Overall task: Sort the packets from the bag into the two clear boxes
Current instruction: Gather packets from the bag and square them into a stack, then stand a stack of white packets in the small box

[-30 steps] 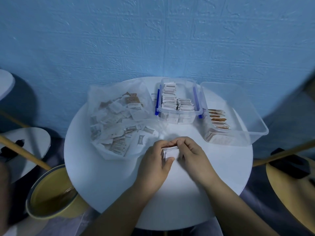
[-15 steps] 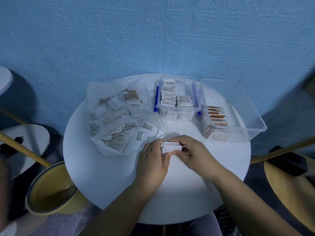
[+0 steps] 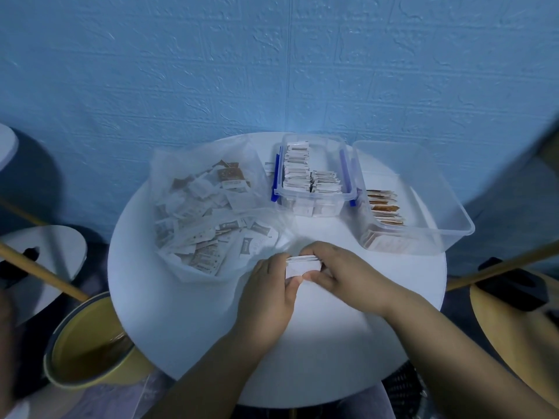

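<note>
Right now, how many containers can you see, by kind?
Clear boxes: 2 (blue-clipped box, larger box)
Plastic bag: 1
Yellow bucket: 1
Total: 4

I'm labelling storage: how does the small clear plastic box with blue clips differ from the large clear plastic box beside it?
The small clear plastic box is narrower than the large clear plastic box. The small box has blue side clips; the large box shows none. The small box holds rows of white packets; the large box holds one row of brown packets along its left wall. Both are transparent, lidless, on the round white table.
</note>
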Tool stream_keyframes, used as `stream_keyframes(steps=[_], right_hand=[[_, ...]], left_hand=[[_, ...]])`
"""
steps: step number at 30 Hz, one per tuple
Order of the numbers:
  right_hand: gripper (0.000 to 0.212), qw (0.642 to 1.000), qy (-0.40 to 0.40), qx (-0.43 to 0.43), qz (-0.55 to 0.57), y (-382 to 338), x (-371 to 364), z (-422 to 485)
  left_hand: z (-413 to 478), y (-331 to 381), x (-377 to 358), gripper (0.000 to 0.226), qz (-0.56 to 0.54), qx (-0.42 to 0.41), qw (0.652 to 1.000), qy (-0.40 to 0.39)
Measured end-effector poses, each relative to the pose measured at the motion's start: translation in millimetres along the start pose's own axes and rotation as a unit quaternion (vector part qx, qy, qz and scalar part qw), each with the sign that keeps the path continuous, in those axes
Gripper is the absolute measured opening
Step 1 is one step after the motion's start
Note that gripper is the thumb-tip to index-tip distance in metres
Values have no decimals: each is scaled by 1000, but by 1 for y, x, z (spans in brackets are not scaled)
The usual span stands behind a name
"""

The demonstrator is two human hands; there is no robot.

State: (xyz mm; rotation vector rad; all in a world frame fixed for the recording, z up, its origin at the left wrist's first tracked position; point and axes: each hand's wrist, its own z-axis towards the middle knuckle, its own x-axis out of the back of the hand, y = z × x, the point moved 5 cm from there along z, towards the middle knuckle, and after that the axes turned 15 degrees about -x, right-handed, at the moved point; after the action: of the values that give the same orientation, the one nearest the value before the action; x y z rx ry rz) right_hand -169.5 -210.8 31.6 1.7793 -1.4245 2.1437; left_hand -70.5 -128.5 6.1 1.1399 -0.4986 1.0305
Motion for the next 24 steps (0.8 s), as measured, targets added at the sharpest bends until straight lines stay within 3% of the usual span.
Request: stream_keyframes(steps=[4,9,14,17,22,24], right_hand=[[17,999,-36,-2,27,-10,30,6],[23,1000,-27,11,-10,-27,79,29],[23,1000,-27,-2,11,-19,115,63],[24,998,-39,-30,34,-1,127,89],[25,995,58,-82,-17,37,153,144],[30,992,59,-90,-61,42,153,163]], left_hand=[[15,14,19,29,-94,-12,995,33],[58,29,48,33,-92,-68,989,93],[110,24,51,34,-114,-64,985,116],[131,12,44,36,-66,-55,988,127],[139,-17,26,51,-11,-33,989,147],[133,-22,15,57,-6,-36,989,142]])
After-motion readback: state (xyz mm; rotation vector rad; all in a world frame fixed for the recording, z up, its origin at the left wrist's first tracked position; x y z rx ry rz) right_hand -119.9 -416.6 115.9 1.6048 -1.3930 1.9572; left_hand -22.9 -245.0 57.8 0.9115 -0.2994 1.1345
